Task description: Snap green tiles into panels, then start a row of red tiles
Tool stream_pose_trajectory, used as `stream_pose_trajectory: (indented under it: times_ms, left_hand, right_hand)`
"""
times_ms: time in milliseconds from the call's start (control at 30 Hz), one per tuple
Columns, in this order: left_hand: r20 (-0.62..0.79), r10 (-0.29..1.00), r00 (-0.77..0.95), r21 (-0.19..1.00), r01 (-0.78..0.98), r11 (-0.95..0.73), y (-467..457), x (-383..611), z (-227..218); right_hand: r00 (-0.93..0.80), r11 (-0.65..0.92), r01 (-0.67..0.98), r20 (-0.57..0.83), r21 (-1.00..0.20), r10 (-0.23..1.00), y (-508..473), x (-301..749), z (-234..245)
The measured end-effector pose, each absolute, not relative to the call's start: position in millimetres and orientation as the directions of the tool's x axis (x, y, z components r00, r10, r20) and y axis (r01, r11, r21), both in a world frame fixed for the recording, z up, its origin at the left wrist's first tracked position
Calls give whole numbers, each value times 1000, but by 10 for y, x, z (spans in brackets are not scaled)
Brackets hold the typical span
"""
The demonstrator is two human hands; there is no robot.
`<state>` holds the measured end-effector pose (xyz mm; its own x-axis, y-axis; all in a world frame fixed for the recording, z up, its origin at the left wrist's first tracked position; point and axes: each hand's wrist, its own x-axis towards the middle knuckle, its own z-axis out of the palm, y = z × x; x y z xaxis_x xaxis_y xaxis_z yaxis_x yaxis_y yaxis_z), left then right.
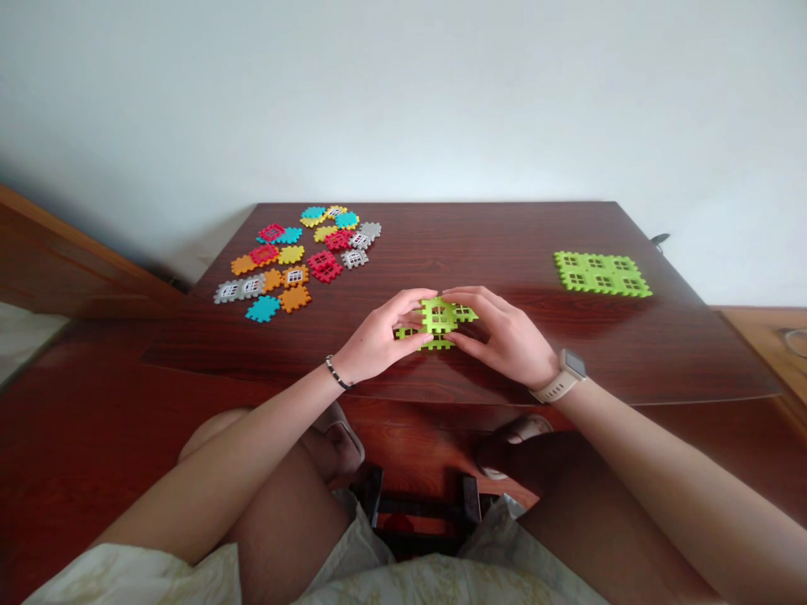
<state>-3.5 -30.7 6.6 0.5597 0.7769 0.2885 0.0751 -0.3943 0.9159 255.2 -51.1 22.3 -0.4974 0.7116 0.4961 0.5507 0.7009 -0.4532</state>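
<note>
Green waffle blocks (437,318), joined into a small three-dimensional cluster with window-like openings, sit between the two hands near the middle of a dark reddish wooden surface (441,244); whether the cluster's underside touches the wood cannot be told from this view.

At the left of the surface lies a loose scatter of unjoined notched tiles (291,255) in red, orange, yellow, teal and grey, some overlapping and several with window cut-outs. None of these tiles appears connected to the green cluster, so this coloured stock remains apart from the work between the hands.

Moving right, the left hand (378,336), with a dark beaded bracelet (337,371) at its wrist, wraps around the left side of the cluster, its fingers curved over the green pieces in a firm hold. The right hand (498,332), wearing a smartwatch with a pale strap (564,376), closes on the opposite side in the same way, the fingertips of both hands meeting near the top of the cluster.

Further right, a flat green panel (602,274) of joined waffle blocks lies on the surface, well apart from the hands. Two green portions are therefore assembled, one flat and one raised, while the many coloured tiles at the left stay separate.
</note>
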Motion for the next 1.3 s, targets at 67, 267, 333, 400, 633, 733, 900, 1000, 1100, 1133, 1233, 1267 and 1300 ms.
stream_pose_trajectory:
  times_ms: [67, 267, 333, 400, 633, 733, 900, 1000, 1100, 1133, 1233, 1267, 1300]
  left_hand:
    - [270, 784, 558, 921, 87, -379, -310, -38, 71]
    - [247, 792, 558, 914, 137, -382, -318, -40, 84]
    - [255, 792, 555, 901, 160, -402, -312, -44, 77]
    - [267, 786, 558, 885, 180, -428, -302, -53, 72]
    - [345, 737, 581, 634, 435, -639, -258, -102, 42]
    - [327, 691, 644, 522, 486, -700, -229, -114, 0]
    - [248, 676, 694, 443, 539, -716, -198, -151, -6]
    - [231, 696, 680, 431, 569, -700, -176, -199, 34]
    - [218, 714, 666, 444, 583, -680, -137, -262, 63]
    - [212, 715, 666, 450, 583, -676, -122, -283, 67]
    - [195, 708, 679, 450, 579, -680, -83, -336, 71]
    - [190, 704, 684, 444, 580, -683, -75, -348, 71]
    - [184, 701, 689, 437, 582, -686, -69, -358, 73]
  right_hand:
    - [-496, 692, 541, 483, -478, 721, -521, 2544, 236]
    - [-515, 682, 538, 448, -495, 731, -535, 2553, 252]
    - [-519, 685, 541, 447, -488, 729, -532, 2564, 250]
    - [-519, 685, 547, 447, -481, 729, -528, 2574, 247]
    - [-527, 675, 565, 422, -474, 738, -517, 2599, 226]
    - [-534, 683, 565, 425, -463, 731, -511, 2602, 218]
    - [-545, 683, 565, 412, -464, 730, -505, 2605, 213]
    - [-546, 681, 576, 407, -452, 732, -500, 2612, 196]
    - [-551, 675, 592, 391, -440, 737, -494, 2623, 171]
    - [-552, 673, 596, 385, -439, 740, -491, 2626, 163]
    - [-549, 665, 606, 375, -437, 747, -483, 2634, 139]
    - [-548, 663, 610, 372, -434, 749, -480, 2636, 133]
    - [-549, 662, 614, 370, -430, 750, -478, 2638, 128]
